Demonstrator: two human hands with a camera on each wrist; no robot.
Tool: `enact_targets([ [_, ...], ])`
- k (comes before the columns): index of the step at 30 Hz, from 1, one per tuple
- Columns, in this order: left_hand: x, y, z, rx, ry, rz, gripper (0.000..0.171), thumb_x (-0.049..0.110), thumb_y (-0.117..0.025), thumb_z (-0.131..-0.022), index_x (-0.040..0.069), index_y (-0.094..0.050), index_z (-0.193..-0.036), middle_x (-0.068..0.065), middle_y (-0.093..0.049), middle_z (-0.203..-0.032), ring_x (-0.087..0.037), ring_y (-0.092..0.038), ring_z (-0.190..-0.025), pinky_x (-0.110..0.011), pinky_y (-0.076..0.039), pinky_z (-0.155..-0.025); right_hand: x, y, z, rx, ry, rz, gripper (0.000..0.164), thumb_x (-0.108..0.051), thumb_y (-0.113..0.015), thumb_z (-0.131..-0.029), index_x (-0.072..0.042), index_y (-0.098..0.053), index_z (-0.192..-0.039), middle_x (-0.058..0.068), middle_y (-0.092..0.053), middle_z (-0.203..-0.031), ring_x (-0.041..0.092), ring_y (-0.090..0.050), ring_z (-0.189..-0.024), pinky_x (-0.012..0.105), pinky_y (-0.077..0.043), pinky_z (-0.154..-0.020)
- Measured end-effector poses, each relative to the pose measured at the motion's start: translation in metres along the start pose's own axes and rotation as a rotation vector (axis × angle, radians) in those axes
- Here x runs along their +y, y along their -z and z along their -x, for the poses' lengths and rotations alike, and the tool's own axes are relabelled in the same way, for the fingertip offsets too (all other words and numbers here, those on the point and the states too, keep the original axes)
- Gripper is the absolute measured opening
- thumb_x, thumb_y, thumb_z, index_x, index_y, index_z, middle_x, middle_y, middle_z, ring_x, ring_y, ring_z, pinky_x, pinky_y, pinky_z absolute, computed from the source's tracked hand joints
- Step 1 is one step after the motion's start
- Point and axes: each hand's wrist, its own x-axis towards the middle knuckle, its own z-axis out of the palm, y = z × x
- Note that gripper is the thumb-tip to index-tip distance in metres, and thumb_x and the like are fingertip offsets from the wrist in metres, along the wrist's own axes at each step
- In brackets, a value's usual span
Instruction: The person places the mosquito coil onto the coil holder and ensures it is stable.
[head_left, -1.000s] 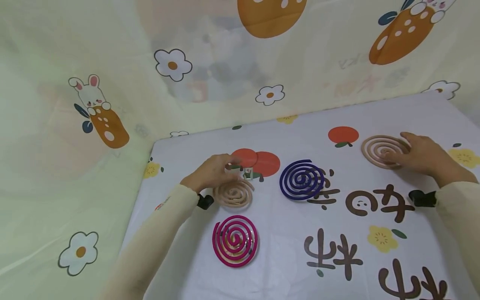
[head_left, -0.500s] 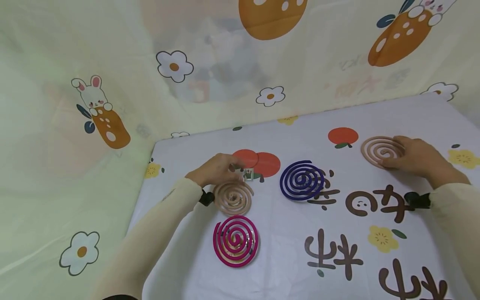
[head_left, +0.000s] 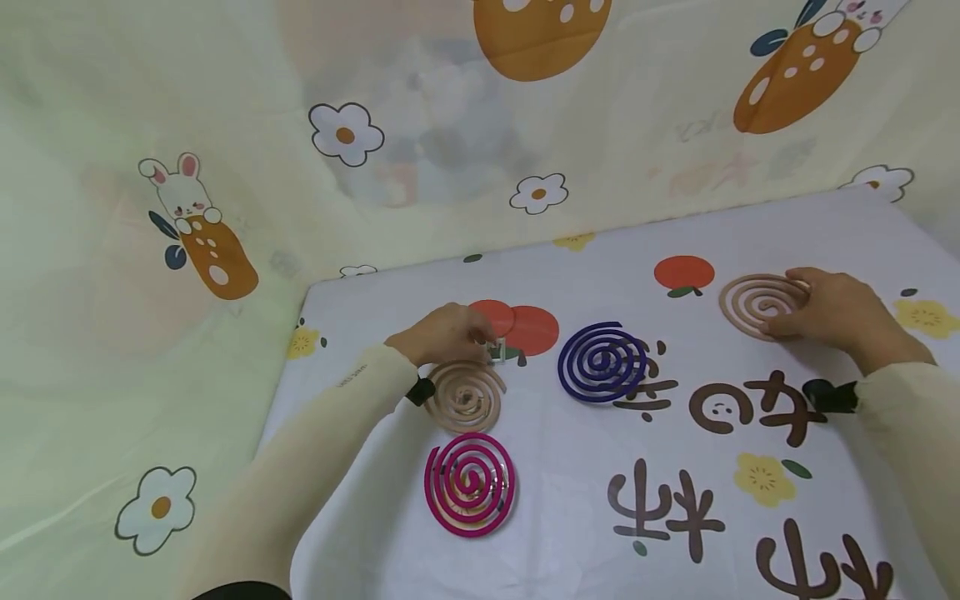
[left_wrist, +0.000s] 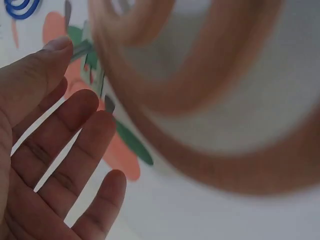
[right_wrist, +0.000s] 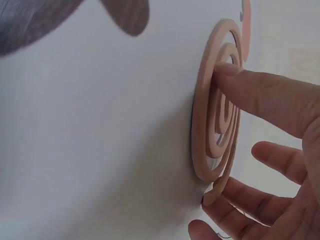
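My left hand [head_left: 442, 335] is behind the left tan mosquito coil [head_left: 465, 398]. Its thumb and index finger pinch a small shiny flat piece, like a mosquito coil stand [left_wrist: 92, 62]; the other fingers are spread in the left wrist view. That tan coil looms blurred across the same view. At the far right, my right hand [head_left: 843, 312] grips a second tan coil [right_wrist: 200, 125], thumb on its rings and fingertips at its outer end. The coil lies flat, close to the table. A pink coil [head_left: 470, 483] lies just in front of the left tan one.
A dark blue coil [head_left: 602, 362] lies mid-table between the hands. The white tablecloth [head_left: 555, 492] carries printed fruit, flowers and dark characters. A pale curtain [head_left: 420, 217] with rabbit and flower prints hangs behind and to the left of the table.
My left hand has shifted slightly right, and the small shiny piece has turned more edge-on. My right hand has slid a little left over the far tan coil. The coils have stayed put.
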Motion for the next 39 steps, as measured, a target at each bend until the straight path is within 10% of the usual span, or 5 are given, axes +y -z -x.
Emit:
enact_targets([
  [23,0.017,-0.018,-0.016,0.014,-0.049,-0.087,0.005,0.017,-0.078,-0.096,0.013,-0.081,-0.095,0.007,-0.075,-0.087,-0.009,-0.065,-0.081,-0.023,-0.055,-0.079,0.011,-0.01,0.007,0.112,-0.203,-0.265,0.078,-0.011,-0.072,-0.093,0.01,-0.032,-0.156,0.039,-0.05,-0.124,0.052,-0.051,-0.108,0.058,-0.047,-0.082],
  [30,0.031,-0.025,-0.016,-0.018,-0.072,-0.145,0.009,0.023,-0.077,-0.097,0.017,-0.078,-0.09,0.008,-0.071,-0.082,-0.009,-0.062,-0.077,-0.022,-0.053,-0.073,0.021,-0.011,0.009,0.099,-0.17,-0.336,0.068,-0.012,-0.073,-0.093,0.013,-0.043,-0.148,0.017,-0.062,-0.097,0.02,-0.06,-0.08,0.023,-0.048,-0.057],
  [39,0.047,-0.036,-0.012,-0.012,-0.117,-0.169,0.013,0.024,-0.077,-0.096,0.019,-0.077,-0.084,0.011,-0.067,-0.082,-0.008,-0.058,-0.078,-0.021,-0.049,-0.067,0.021,-0.015,0.022,0.027,-0.114,-0.486,0.065,-0.019,-0.064,-0.103,0.017,-0.037,-0.15,-0.007,-0.068,-0.077,0.011,-0.065,-0.066,0.026,-0.056,-0.061],
])
